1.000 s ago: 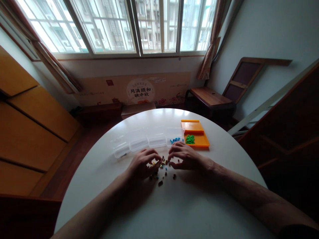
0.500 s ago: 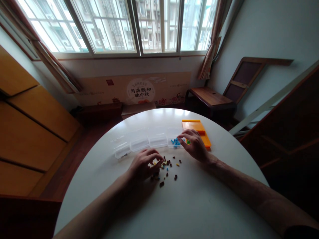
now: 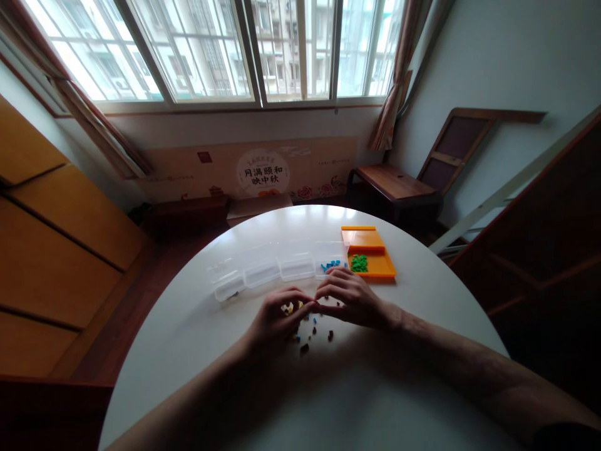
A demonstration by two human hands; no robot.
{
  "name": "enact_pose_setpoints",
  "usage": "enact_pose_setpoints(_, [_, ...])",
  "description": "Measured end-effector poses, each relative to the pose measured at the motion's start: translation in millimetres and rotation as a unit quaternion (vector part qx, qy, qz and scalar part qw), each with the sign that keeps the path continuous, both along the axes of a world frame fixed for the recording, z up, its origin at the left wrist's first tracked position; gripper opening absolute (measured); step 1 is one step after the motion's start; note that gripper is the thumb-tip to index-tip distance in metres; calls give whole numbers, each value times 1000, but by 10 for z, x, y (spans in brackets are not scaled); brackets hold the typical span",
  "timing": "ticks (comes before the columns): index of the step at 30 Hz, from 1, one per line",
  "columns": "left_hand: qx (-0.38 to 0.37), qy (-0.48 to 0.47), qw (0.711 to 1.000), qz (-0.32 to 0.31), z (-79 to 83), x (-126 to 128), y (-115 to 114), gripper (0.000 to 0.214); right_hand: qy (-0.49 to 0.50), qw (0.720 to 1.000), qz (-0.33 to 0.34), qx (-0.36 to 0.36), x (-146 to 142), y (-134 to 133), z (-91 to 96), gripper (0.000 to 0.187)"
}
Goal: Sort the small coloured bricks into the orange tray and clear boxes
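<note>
My left hand [image 3: 280,315] is over a loose scatter of tiny toy bricks [image 3: 305,347], its thumb and index fingertips drawn together. Opposite it, my right hand [image 3: 352,298] has its fingers curled and its fingertips brought up to those of the left. Whatever lies between the meeting fingertips is too small to make out. Brown, yellow and a few blue bricks show under and around both hands; some are hidden by the left hand. Blue bricks [image 3: 330,267] sit in the right-hand compartment of a clear plastic tray [image 3: 263,274], just beyond my right fingers.
An orange box [image 3: 387,265] with its lid back holds green bricks [image 3: 359,264], right of the clear tray. Everything stands on a round white table [image 3: 188,351]. A wooden chair [image 3: 399,181] is beyond its far right edge, below the window.
My right hand has come down and left from above the blue bricks to meet my left hand, uncovering the green bricks. My left hand has shifted slightly right.
</note>
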State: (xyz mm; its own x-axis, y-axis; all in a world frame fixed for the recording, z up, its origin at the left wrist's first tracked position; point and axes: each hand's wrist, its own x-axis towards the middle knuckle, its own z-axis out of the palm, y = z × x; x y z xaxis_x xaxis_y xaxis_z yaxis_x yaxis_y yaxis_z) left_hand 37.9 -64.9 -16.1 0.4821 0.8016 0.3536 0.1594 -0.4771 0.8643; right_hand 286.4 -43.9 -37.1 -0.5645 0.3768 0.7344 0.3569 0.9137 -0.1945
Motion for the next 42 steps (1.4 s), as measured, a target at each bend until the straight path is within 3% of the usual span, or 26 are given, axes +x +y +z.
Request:
enact_pose_setpoints(7, [22,1,999,40,7,-33,26,20,31,999,-20,13,70,20,20,9])
enact_pose_setpoints(14, [198,157,967,41,108,-263,165,16,88,964,-250,-36,264,249,-50,8])
enact_pose_setpoints(19, [220,215,949,-66,200,-365,198,12,77,941,-323,-65,345,309,-71,15])
enact_pose_setpoints(22, [186,227,948,-120,250,-406,208,8,58,954,-291,-52,267,221,-38,13])
enact_pose_setpoints(26, [154,236,948,-151,291,-469,232,5,38,978,-200,-39,143,93,-1,9])
enact_pose_setpoints(30, [151,245,946,-149,293,-520,253,4,-20,997,-56,-50,106,33,26,9])
enact_pose_setpoints(33, [153,245,945,-152,280,-535,259,8,-90,993,51,-63,104,11,48,10])
enact_pose_setpoints(42, [146,248,944,-159,382,-501,215,11,-148,981,97,-80,97,15,72,11])
